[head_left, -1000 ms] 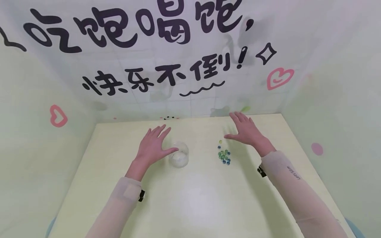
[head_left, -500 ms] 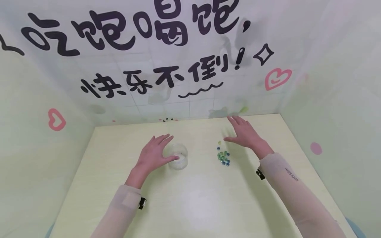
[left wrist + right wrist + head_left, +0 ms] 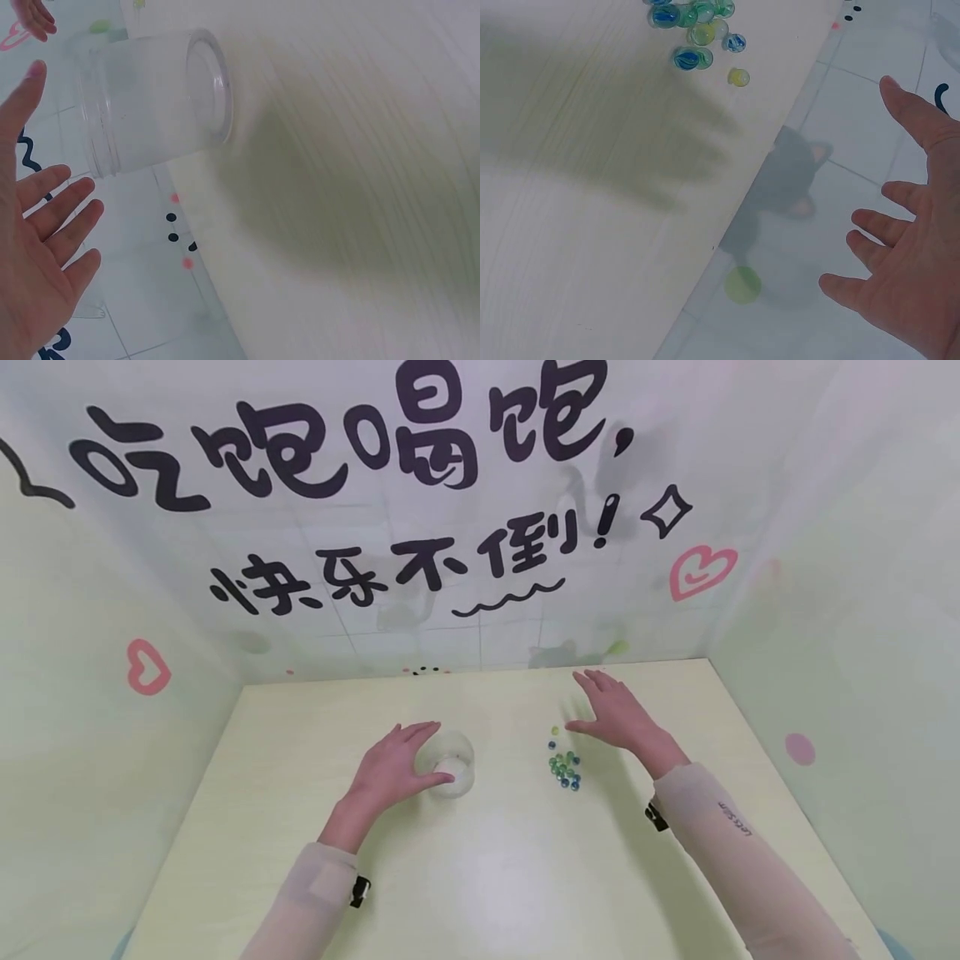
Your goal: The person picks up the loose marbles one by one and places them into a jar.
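A clear, see-through jar (image 3: 463, 774) stands upright on the table. My left hand (image 3: 390, 768) is held at the jar's left side, thumb and fingers spread around its upper part. In the left wrist view a gap shows between the fingertips and the jar (image 3: 150, 105). To the right of the jar lies a loose cluster of glass marbles (image 3: 562, 768), green, blue and yellow. Beyond and right of these marbles (image 3: 703, 34), my right hand (image 3: 618, 714) hovers over the table with thumb and fingers apart, holding nothing.
The pale wooden table (image 3: 480, 877) ends at a back wall hung with a printed sheet (image 3: 480, 635) of black lettering. Similar sheets close off the left and right sides. A yellow marble (image 3: 555, 730) and a blue one (image 3: 552, 745) lie slightly behind the cluster.
My left hand has come down closer to the jar, its fingers drawing nearer to the rim. My right hand has shifted slightly toward the marbles. Jar and marbles stay in place.
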Available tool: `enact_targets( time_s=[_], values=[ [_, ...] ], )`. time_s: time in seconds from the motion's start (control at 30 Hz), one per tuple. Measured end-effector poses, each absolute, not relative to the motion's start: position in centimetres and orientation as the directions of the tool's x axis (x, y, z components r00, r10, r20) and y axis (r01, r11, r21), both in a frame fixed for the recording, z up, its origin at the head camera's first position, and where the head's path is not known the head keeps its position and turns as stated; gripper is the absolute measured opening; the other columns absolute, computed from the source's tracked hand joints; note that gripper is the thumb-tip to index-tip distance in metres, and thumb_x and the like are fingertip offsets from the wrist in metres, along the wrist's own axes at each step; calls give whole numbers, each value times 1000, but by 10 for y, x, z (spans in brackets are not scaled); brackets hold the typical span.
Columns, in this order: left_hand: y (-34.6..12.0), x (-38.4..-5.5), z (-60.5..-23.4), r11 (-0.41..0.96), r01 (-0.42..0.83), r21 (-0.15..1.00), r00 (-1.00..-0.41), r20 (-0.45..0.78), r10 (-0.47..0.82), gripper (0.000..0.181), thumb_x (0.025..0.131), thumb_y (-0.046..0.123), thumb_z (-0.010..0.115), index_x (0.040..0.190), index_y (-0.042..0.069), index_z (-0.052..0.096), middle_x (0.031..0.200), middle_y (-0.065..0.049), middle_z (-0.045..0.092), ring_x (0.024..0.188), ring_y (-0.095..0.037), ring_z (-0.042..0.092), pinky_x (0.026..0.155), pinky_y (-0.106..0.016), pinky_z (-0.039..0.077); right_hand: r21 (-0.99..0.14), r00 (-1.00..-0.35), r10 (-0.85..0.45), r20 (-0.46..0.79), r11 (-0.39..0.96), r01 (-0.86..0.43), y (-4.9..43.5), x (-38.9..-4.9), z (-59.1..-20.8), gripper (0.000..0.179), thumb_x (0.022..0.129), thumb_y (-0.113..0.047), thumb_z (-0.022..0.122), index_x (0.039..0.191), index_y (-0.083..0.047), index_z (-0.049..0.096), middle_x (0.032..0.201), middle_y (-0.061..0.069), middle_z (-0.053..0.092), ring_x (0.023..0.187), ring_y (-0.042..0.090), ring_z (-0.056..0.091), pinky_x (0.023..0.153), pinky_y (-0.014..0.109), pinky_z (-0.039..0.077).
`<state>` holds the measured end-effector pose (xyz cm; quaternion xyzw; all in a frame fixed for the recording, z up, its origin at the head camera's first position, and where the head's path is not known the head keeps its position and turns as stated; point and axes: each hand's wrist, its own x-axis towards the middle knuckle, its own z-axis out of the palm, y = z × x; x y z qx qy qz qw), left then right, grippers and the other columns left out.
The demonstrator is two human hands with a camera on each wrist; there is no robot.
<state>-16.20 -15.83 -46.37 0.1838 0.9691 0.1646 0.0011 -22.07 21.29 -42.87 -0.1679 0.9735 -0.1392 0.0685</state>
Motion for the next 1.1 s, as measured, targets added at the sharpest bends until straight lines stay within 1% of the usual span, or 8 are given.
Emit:
enact_targets(
  time_s=[0.1,0.33,0.47,0.77,0.97,1.1],
  values=[
    [-158,-161,-465,881,344,323,-936,42,350,89,78,63,74,147,14,49,148,-9,53,135,-47,48,107,-58,46,-297,-935,-342,-88,905,-304,212,-220,-431,90,90,-38,73,155,1,26,159,28,29,148,48,26,122,63,21],
    [-159,-159,-468,880,329,343,-940,32,339,90,78,61,75,148,13,47,147,-11,53,135,-36,51,100,-54,52,-318,-936,-339,-97,902,-293,210,-218,-435,87,91,-37,72,155,1,27,159,29,29,147,48,28,123,61,21],
    [-159,-160,-472,872,327,364,-940,34,338,89,79,60,75,148,12,47,147,-11,52,133,-34,53,99,-52,53,-320,-939,-331,-97,903,-286,211,-217,-435,86,91,-35,73,155,1,28,158,28,30,146,47,29,122,60,24],
    [-157,-157,-480,868,292,402,-951,23,309,86,81,58,75,148,13,47,145,-11,54,129,-33,57,97,-52,54,-313,-933,-349,-90,899,-306,208,-219,-439,77,92,-31,71,152,1,35,157,27,34,145,45,33,122,56,29],
    [-157,-157,-484,874,268,406,-959,21,284,85,81,58,75,148,13,47,144,-10,55,128,-33,57,97,-52,54,-301,-924,-371,-89,895,-330,207,-220,-441,75,93,-30,70,152,1,36,155,26,38,144,43,36,121,54,31],
    [-155,-158,-485,871,274,407,-957,27,288,85,81,58,74,148,14,47,143,-11,55,128,-34,58,97,-53,54,-300,-926,-367,-91,896,-326,209,-217,-442,73,93,-29,71,151,2,37,153,26,41,142,43,38,120,54,33]
  ],
)
